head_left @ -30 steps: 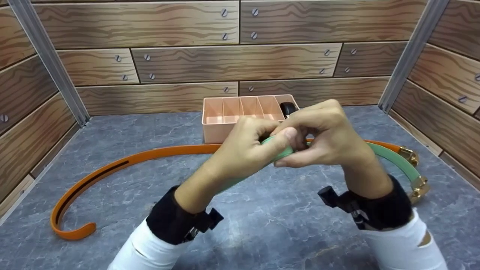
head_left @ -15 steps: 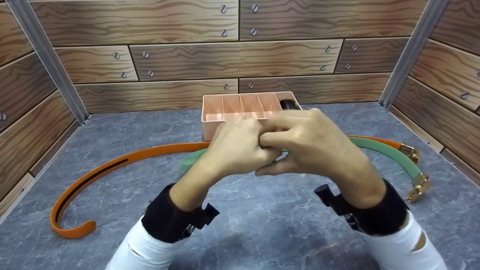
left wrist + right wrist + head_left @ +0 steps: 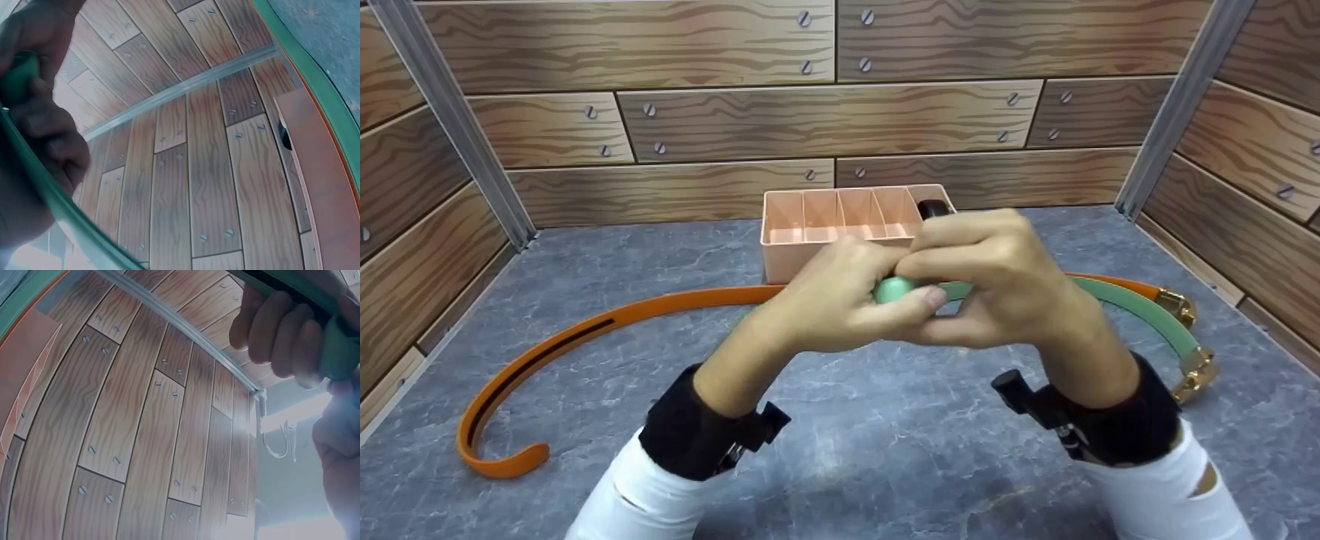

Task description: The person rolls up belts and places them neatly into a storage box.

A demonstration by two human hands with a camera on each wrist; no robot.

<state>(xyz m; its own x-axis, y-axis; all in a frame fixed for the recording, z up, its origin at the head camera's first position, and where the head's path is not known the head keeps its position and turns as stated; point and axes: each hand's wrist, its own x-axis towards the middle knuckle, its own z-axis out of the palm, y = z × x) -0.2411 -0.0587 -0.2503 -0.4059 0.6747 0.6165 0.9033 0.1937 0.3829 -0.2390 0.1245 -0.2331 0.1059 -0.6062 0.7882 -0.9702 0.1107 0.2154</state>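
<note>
In the head view, both hands meet over the middle of the table at a green belt (image 3: 894, 289). My left hand (image 3: 832, 304) grips it, and a rounded green fold shows above the thumb. Close against it, my right hand (image 3: 997, 281) pinches the same belt with curled fingers and thumb. The strip runs right behind the right wrist to a gold buckle (image 3: 1196, 375). In the right wrist view, the belt bends into a tight turn (image 3: 340, 351) by the fingers. The left wrist view shows a length (image 3: 34, 163) passing across the hand. Fingers partly hide the fold.
An orange belt (image 3: 690, 300) curves across the table behind the hands, its slotted end curled at left and its gold buckle (image 3: 1176, 306) at right. Behind stands a pink divided box (image 3: 799, 259) with a black object (image 3: 933, 208) in its right compartment. Wood-patterned walls enclose the table.
Both hands turned over and back around the green belt. A green loop showing left of the left wrist half a second ago is now out of sight, and a rounded fold shows above the thumb.
</note>
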